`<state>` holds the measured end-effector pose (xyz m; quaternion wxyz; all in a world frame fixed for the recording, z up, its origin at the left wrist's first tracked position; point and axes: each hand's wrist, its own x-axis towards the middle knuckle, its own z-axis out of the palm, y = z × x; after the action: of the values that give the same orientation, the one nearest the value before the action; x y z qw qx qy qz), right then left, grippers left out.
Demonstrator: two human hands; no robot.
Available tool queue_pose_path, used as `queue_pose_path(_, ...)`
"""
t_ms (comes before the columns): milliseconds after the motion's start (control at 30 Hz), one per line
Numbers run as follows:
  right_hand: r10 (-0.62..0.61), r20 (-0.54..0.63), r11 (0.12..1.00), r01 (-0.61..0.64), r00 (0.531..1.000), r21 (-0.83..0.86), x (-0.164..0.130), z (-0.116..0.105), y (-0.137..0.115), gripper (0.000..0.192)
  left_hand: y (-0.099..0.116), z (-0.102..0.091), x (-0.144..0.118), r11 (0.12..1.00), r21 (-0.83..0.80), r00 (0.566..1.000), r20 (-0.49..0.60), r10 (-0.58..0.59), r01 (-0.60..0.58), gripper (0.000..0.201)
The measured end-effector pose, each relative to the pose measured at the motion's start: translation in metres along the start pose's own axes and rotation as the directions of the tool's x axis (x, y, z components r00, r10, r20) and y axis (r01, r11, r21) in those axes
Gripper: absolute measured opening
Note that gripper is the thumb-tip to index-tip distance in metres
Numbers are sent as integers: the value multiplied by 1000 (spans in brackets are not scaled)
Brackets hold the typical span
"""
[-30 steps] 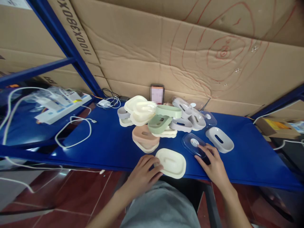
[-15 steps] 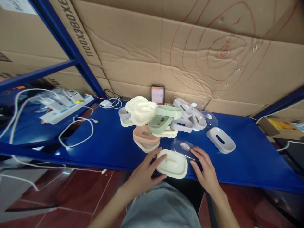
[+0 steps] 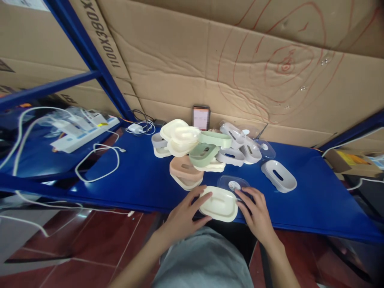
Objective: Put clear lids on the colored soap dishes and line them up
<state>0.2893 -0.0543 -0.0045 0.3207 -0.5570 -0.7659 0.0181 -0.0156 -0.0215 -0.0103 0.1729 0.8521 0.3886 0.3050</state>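
Note:
My left hand (image 3: 189, 209) is closed on the left end of a cream soap dish tray (image 3: 218, 205), thumb along the near edge and fingers over the far rim. The tray lies at the front edge of the blue table. My right hand (image 3: 257, 210) has its fingers apart, the lower fingertips at the tray's right edge. Its upper fingertips reach over a clear plastic lid (image 3: 225, 181) with a round white sticker. That lid lies just behind the tray, partly covered by my fingers.
Behind is a pile of cream trays (image 3: 180, 148), a peach dish (image 3: 185, 170), green dishes (image 3: 204, 155) and grey dishes (image 3: 231, 157). A slotted grey dish (image 3: 279, 176) lies to the right. A phone (image 3: 201, 118) leans on the cardboard. A white cable (image 3: 117, 160) and power strip (image 3: 67, 144) are left.
My right hand has shifted slightly left, its fingertips now nearer the lid's sticker and the tray's right edge. My left hand keeps its hold on the tray. The camera view has shifted a little.

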Motion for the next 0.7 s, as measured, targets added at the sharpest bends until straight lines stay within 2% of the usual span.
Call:
queue_pose_path(133,-126,32,991,125,991,38,-4,7,-25,51,-1,2,0,1000,30,999,-49,10,-9,85)
queue_pose_path(233,-196,40,980,194,980,47,-6,19,-44,56,-2,2,3,996,55,996,-45,77,-75,77)
queue_pose_path(333,-219,83,976,219,972,19,-7,25,-52,61,-4,2,4,989,53,990,-35,138,-136,67)
queue_pose_path(433,-201,87,979,203,976,-6,-9,23,-50,64,-3,2,4,990,67,991,-40,127,-124,66)
queue_pose_path(567,-125,1,992,125,992,10,-14,17,-43,59,-2,1,3,995,85,999,-18,46,-44,68)
queue_pose_path(700,-23,-76,999,24,997,24,-11,9,-24,47,0,5,3,987,123,995,0,100,-99,56)
